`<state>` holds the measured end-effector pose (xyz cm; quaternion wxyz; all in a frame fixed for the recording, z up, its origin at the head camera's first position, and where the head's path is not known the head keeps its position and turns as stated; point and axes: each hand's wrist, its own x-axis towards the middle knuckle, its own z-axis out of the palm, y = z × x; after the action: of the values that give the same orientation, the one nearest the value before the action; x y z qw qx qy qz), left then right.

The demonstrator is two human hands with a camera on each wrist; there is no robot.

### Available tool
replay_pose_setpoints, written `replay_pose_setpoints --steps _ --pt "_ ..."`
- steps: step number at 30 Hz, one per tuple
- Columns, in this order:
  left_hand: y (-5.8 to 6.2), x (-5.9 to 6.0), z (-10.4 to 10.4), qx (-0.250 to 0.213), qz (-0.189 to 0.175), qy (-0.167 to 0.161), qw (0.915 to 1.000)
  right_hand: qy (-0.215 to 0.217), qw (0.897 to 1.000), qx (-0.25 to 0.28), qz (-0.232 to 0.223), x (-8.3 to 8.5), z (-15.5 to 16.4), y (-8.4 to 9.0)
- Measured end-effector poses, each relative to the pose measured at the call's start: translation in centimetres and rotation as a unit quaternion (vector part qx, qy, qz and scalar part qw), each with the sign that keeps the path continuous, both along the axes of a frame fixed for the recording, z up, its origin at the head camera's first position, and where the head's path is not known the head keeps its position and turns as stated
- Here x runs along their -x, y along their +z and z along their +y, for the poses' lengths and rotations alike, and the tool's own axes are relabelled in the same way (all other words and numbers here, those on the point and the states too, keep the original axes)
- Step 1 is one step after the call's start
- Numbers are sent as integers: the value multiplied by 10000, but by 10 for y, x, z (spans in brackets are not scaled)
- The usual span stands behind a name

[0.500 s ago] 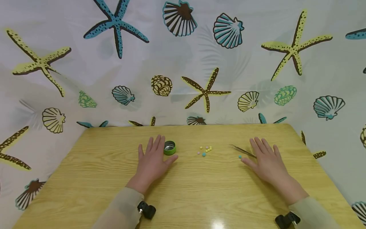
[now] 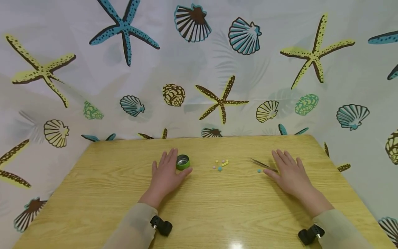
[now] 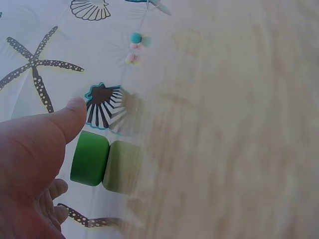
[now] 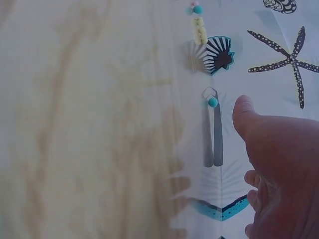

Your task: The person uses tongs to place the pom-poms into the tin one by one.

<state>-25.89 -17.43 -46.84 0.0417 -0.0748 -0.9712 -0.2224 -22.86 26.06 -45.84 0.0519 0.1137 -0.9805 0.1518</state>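
My left hand (image 2: 165,174) is held out with straight, spread fingers, palm down, at the left of a small round green tin (image 2: 187,166) with a silvery inside. Its thumb points past the tin's near side; in the left wrist view the green tin wall (image 3: 89,159) shows just beyond the thumb. My right hand (image 2: 291,176) is likewise flat with fingers extended, and nothing is in its grasp. Slim metal tweezers (image 2: 262,164) lie left of it, their handle end beside the hand. A single blue bead (image 2: 259,171) sits near the right thumb, below the tweezers.
Between the hands lies a loose group of small beads: several yellow ones (image 2: 226,162), a pink one (image 2: 214,167) and a blue one (image 2: 219,168). The glossy wooden table (image 2: 205,207) ends at a cloth backdrop (image 2: 199,69) printed with starfish and shells.
The head view has shifted slightly, so everything on the table appears a little further left. Both hands keep their flat pose; the tin, tweezers and beads stay in place.
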Motion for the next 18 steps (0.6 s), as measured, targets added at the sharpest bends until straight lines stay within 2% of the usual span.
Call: replay_pose_setpoints --steps 12,18 --pt "-2 5 2 -496 -38 -6 9988 64 9999 45 -87 10 0 -3" --pt "-5 8 3 -605 -32 63 9981 94 9999 77 -112 15 0 -6"
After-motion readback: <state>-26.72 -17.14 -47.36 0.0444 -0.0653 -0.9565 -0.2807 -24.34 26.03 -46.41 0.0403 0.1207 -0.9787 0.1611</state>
